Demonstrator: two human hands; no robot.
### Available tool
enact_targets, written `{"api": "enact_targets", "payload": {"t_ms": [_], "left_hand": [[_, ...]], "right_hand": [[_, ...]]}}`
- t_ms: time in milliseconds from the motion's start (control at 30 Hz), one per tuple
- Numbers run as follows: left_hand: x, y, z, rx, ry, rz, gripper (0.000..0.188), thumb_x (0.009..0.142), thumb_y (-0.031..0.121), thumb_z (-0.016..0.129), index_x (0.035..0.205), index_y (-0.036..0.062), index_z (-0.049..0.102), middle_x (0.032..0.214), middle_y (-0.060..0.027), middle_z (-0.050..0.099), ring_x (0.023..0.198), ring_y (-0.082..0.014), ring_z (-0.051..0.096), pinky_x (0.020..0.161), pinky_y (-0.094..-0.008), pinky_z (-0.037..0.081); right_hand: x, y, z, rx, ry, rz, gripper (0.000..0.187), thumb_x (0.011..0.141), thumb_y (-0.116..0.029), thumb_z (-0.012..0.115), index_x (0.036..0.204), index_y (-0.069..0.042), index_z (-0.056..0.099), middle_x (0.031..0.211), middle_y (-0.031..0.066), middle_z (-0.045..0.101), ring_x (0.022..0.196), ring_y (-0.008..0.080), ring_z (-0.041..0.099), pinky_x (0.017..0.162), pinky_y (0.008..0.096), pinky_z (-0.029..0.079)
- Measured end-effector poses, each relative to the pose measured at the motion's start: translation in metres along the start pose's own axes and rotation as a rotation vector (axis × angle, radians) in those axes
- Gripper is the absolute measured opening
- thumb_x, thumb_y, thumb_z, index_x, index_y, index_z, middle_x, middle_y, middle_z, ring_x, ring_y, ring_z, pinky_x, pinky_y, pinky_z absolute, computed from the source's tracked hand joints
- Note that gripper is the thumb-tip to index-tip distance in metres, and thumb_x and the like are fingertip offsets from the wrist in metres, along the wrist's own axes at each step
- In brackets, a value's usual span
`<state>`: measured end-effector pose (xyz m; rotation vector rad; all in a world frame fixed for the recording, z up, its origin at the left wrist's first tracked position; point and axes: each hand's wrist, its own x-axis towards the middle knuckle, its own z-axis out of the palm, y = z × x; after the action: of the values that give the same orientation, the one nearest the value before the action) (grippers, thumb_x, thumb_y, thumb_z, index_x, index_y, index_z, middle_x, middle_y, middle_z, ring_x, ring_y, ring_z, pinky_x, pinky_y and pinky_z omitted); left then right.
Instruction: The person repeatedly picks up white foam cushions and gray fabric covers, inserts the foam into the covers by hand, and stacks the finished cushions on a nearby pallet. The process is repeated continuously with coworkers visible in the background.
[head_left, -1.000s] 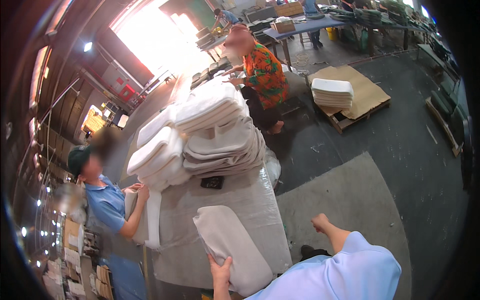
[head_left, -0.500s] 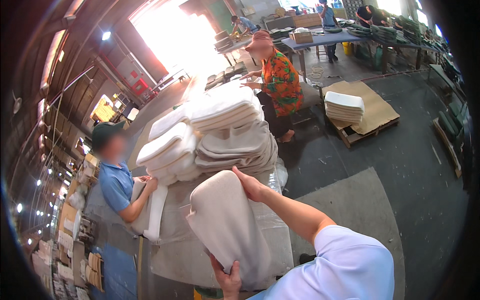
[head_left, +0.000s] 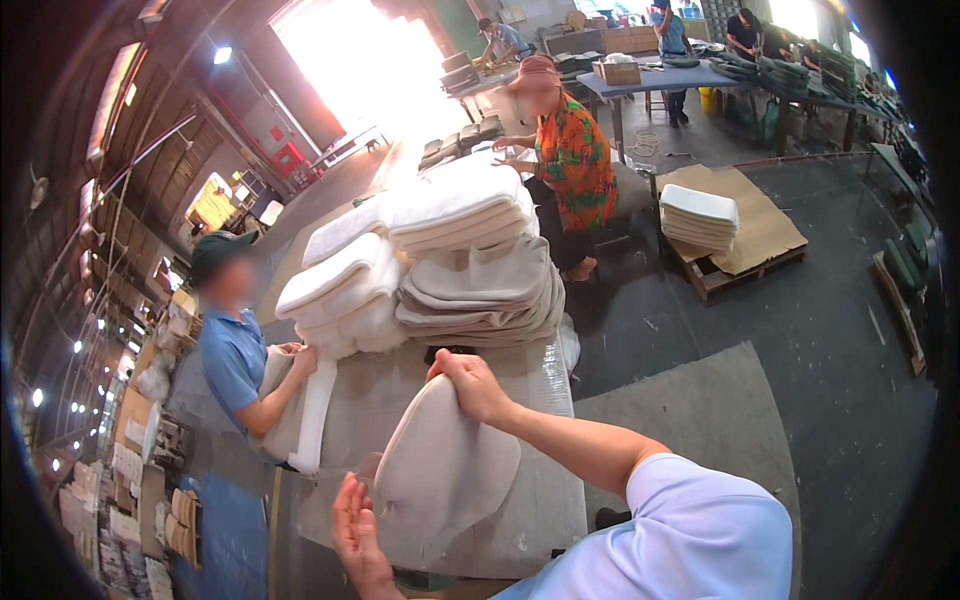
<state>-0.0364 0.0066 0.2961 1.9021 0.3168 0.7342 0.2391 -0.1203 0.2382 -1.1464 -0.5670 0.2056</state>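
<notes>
A beige fabric-covered cushion (head_left: pixel 455 465) is tilted up above the table, rounded at its upper end, with its thin edge facing left. My right hand (head_left: pixel 472 388) grips it at the top, fingers wrapped over the rim. Beside its lower left edge, my left hand (head_left: pixel 362 540) is open with fingers stretched out and appears apart from the cushion. Just beyond lies a stack of beige fabric pieces (head_left: pixel 480 300), next to piles of white cushions (head_left: pixel 460 212). A small dark object shows behind my right hand, partly hidden.
Plastic-covered board tops the worktable (head_left: pixel 350 510). At its left, a person in a blue shirt (head_left: pixel 232 360) holds a pale piece; across it stands another in an orange patterned shirt (head_left: pixel 578 165). A pallet (head_left: pixel 760 270) with white cushions sits on the floor at right.
The cushion has turned from lying broad side up to standing more on edge. My left hand has let go of its lower end and moved left; my right hand still grips the top.
</notes>
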Motion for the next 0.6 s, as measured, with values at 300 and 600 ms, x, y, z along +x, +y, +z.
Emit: {"api": "enact_targets", "payload": {"t_ms": [300, 600], "left_hand": [[0.064, 0.082, 0.026, 0.812, -0.33, -0.083, 0.052, 0.099, 0.039, 0.067, 0.132, -0.0007, 0.063, 0.107, -0.0278, 0.073, 0.102, -0.0432, 0.072, 0.091, -0.0489, 0.055], [0.074, 0.045, 0.022, 0.992, -0.22, 0.194, 0.047, 0.093, 0.04, 0.074, 0.122, 0.0033, 0.067, 0.099, -0.0226, 0.072, 0.1, -0.0427, 0.07, 0.096, -0.0487, 0.052]], "right_hand": [[-0.009, -0.034, 0.045, -0.309, -0.363, -0.344, 0.04, 0.107, -0.034, 0.056, 0.086, -0.001, 0.066, 0.081, 0.0197, 0.067, 0.079, 0.0378, 0.067, 0.074, 0.0445, 0.053], [-0.005, 0.007, 0.05, -0.223, -0.2, -0.421, 0.039, 0.104, -0.036, 0.055, 0.093, 0.0, 0.065, 0.083, 0.0177, 0.067, 0.077, 0.0374, 0.067, 0.071, 0.0435, 0.054]]}}
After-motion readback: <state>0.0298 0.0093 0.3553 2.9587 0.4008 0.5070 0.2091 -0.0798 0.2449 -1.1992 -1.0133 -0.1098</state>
